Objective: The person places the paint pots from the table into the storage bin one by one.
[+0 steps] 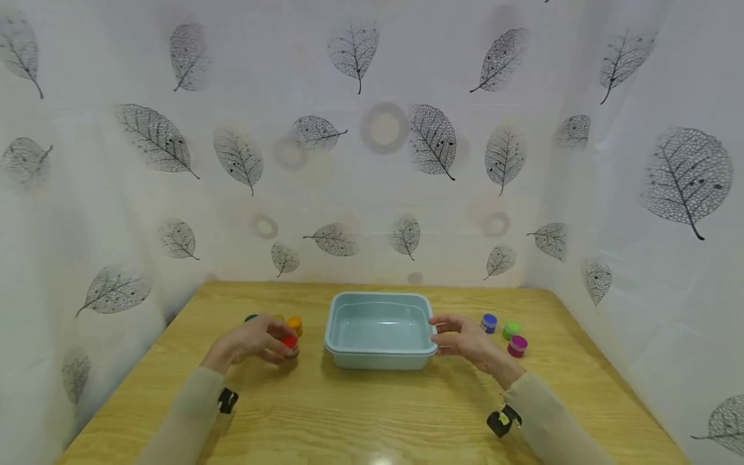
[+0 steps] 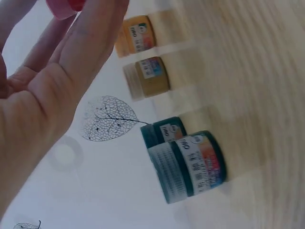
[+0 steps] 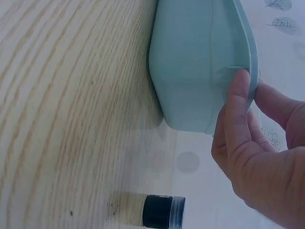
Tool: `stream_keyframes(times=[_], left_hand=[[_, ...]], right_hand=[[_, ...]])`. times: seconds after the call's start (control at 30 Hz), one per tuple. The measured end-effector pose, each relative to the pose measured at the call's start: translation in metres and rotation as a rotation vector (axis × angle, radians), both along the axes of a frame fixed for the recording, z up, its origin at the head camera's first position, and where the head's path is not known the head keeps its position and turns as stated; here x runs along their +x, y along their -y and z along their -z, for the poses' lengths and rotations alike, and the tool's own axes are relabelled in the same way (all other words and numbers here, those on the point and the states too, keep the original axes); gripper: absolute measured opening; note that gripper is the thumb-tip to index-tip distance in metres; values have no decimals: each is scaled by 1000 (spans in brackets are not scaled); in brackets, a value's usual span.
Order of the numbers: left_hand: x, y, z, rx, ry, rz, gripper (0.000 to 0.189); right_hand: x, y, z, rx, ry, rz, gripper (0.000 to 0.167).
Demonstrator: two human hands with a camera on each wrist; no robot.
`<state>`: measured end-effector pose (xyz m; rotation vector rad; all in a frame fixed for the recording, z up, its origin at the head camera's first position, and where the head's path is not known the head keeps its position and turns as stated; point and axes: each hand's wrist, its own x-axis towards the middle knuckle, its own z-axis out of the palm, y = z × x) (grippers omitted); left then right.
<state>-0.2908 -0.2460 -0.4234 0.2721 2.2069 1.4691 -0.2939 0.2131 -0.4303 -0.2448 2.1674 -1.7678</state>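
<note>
My left hand holds a small red paint jar between thumb and fingers, left of a pale blue-green plastic basin. In the left wrist view only the lower part of the red jar shows at the top edge. Near that hand stand an orange paint jar, a mustard-yellow paint jar and two dark green paint jars. With thumb and fingers, my right hand pinches the basin's right rim. The basin sits upright on the table.
Right of the right hand stand a blue paint jar, a light green paint jar and a magenta paint jar. The wooden table meets a leaf-patterned white curtain at the back and sides.
</note>
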Motion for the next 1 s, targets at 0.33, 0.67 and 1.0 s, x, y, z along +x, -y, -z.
stream_keyframes(times=[0.33, 0.67, 1.0], left_hand=[[-7, -15, -9, 137, -31, -16, 54], [-9, -35, -5, 187, -167, -30, 57], [-16, -72, 4, 248, -268, -222, 48]], right_hand=[[0, 0, -1, 6, 0, -9, 51], [1, 2, -2, 11, 11, -6, 50], [0, 0, -3, 32, -8, -16, 51]])
